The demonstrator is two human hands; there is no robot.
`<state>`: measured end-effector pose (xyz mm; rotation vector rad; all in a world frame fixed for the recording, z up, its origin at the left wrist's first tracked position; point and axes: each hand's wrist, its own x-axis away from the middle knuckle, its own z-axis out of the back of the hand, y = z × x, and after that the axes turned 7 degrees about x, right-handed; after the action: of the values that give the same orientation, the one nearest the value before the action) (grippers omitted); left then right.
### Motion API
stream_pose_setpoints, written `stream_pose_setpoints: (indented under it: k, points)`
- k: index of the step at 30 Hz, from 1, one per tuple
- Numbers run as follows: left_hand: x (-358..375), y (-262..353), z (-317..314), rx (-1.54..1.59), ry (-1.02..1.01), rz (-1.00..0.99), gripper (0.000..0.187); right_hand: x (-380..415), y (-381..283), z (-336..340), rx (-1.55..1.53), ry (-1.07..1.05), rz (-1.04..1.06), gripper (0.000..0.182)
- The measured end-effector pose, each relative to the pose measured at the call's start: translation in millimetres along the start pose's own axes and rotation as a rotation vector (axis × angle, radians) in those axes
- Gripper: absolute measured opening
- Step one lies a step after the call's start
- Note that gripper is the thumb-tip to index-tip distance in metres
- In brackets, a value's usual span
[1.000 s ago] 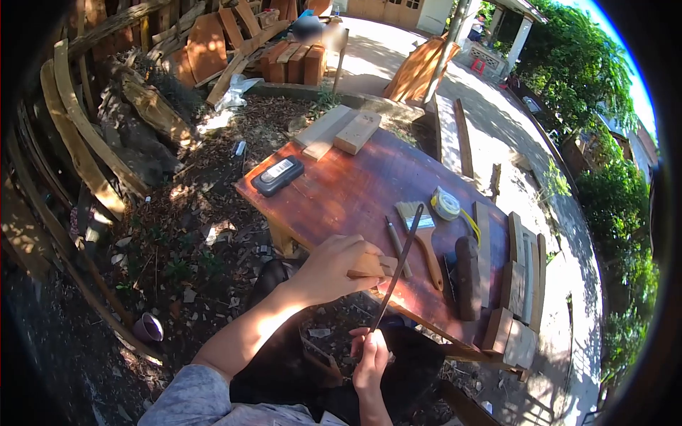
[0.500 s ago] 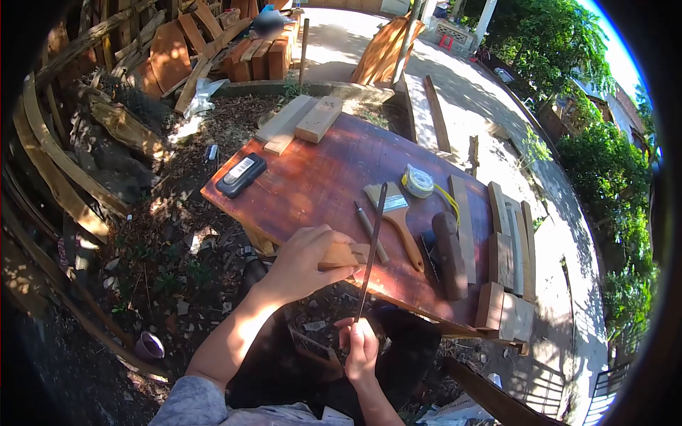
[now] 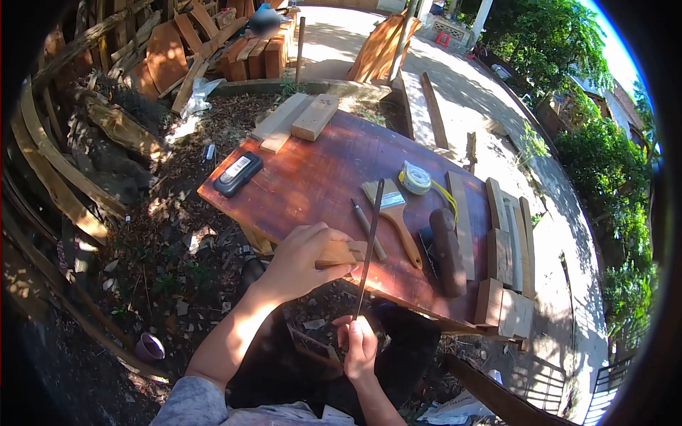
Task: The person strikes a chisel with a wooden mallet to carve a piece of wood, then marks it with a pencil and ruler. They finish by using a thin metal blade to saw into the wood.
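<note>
A small notched wooden block [image 3: 337, 254] is gripped in my left hand [image 3: 302, 257], fingers wrapped over it at the near edge of the table [image 3: 312, 177]. My right hand [image 3: 360, 344] is closed round the lower end of a long thin file [image 3: 369, 252]. The file stands steeply up the view, and its shaft crosses right at the block's notched end. Just beyond it on the tabletop lie a pencil-like tool [image 3: 369, 228] and a wide paintbrush [image 3: 401, 227]. Part of the block is hidden under my left fingers.
On the table are a tape measure [image 3: 415, 179], a dark wooden-backed brush [image 3: 447, 252], a black case [image 3: 238, 174] and boards [image 3: 315, 117] at the far corner. Wood pieces [image 3: 499, 255] line the right edge. Stacked timber [image 3: 263, 58] stands behind; a cup [image 3: 150, 346] lies on the ground.
The view has shifted slightly, so the table and its tools appear a little further left and up. Both hands keep their grips, with the file still against the block's end.
</note>
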<state>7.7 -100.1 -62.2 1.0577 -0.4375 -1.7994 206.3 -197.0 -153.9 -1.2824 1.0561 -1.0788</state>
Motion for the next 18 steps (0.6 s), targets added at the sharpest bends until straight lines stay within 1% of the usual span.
stream_pose_setpoints:
  k: [4, 7, 18]
  points:
    - [-0.8, -0.8, -0.4, 0.016, -0.007, 0.008, 0.043, 1.9, 3.5, -0.5, -0.037, -0.001, -0.015, 0.039]
    - [-0.5, -1.4, -0.7, 0.013, -0.007, 0.009, 0.043, -0.6, 2.7, 0.5, -0.026, -0.002, 0.025, 0.039]
    - [0.5, -1.5, -0.6, 0.008, -0.006, 0.021, 0.045, 1.0, -0.5, 1.3, 0.012, -0.009, 0.042, 0.039]
